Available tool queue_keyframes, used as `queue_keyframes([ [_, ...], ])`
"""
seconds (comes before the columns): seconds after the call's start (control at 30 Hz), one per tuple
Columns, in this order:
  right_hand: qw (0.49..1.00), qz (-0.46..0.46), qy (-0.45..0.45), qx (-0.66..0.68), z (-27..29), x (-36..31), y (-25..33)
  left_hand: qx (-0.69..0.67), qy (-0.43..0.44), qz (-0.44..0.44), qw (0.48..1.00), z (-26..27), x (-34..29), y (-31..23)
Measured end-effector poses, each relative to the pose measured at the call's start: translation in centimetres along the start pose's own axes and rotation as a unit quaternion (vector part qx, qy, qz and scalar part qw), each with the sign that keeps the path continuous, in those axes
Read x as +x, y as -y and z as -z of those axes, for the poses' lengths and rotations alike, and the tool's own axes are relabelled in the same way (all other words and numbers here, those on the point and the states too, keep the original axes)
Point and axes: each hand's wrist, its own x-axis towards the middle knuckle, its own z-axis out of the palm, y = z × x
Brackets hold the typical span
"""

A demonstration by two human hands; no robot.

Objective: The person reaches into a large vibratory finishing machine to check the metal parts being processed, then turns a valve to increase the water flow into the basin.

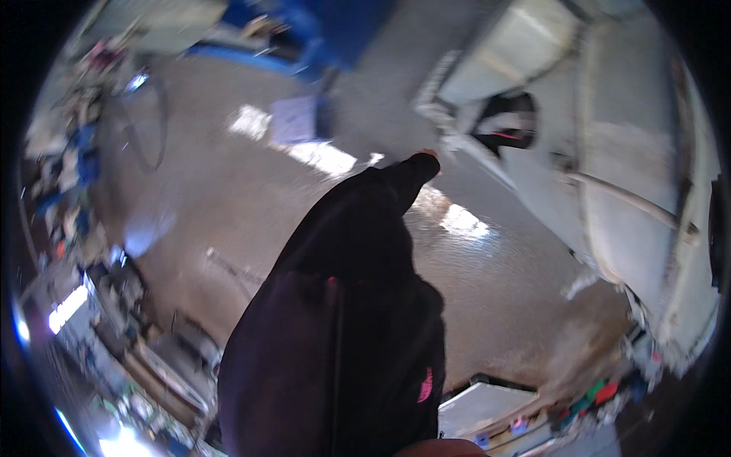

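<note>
The dark sleeve of my jacket (pixel 343 327) fills the middle of the head view, reaching up and ahead. At its far end a small bit of my right hand (pixel 431 158) shows past the cuff, over the grey-brown floor (pixel 518 297). Its fingers are too small and blurred to make out, and nothing held can be seen. A pale panelled structure (pixel 487 164) stands to its right, nearest to the hand. My left hand does not show.
A lavender box (pixel 295 119) sits on the floor ahead, below a blue structure (pixel 343 30). A dark object with a red streak (pixel 509 122) rests against the pale panels. Cluttered items (pixel 76 175) line the left. A white flat-topped piece (pixel 483 404) stands at lower right.
</note>
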Motion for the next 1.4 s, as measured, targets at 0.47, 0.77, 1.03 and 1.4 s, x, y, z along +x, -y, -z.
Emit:
queue_keyframes([
  [0.47,0.901,0.297,0.286,0.134,-11.4,2.6,21.5,0.113,0.050,0.215,0.969,12.6,-26.5,54.5],
  [0.77,0.818,0.381,0.399,0.164,-24.3,-16.2,34.8,0.023,-0.131,0.059,0.989,24.3,-31.7,54.4],
  [1.03,0.748,0.482,0.453,0.060,-29.5,-22.7,53.7,-0.108,-0.278,0.266,0.917,32.9,-31.4,68.1],
  [1.4,0.651,0.562,0.509,-0.044,-35.9,-34.9,65.2,-0.272,-0.343,0.192,0.878,25.5,-27.2,66.6],
])
